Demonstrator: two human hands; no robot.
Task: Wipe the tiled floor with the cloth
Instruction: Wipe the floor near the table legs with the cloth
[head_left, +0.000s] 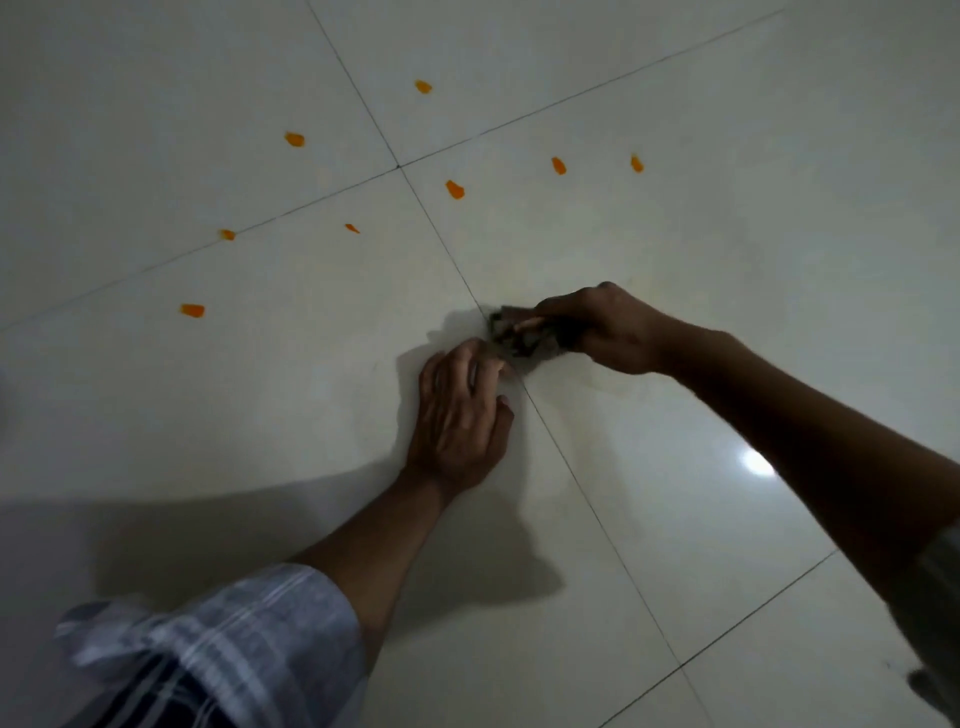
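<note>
A small dark, crumpled cloth (522, 338) lies on the glossy white tiled floor (260, 395), right on a grout line. My right hand (605, 332) reaches in from the right and grips the cloth, fingers closed over its right side. My left hand (460, 415) rests palm down on the tile just left of the cloth, and its fingertips touch the cloth's near left edge. Several orange smears dot the tiles further away, such as one orange smear (455, 189) beyond the cloth and another orange smear (192, 310) at the left.
Dark grout lines cross at a tile joint (398, 166) behind the hands. A lamp glare (756, 462) shines on the tile under my right forearm. My checked sleeve (218, 644) fills the lower left. Shadow covers the floor at the near left.
</note>
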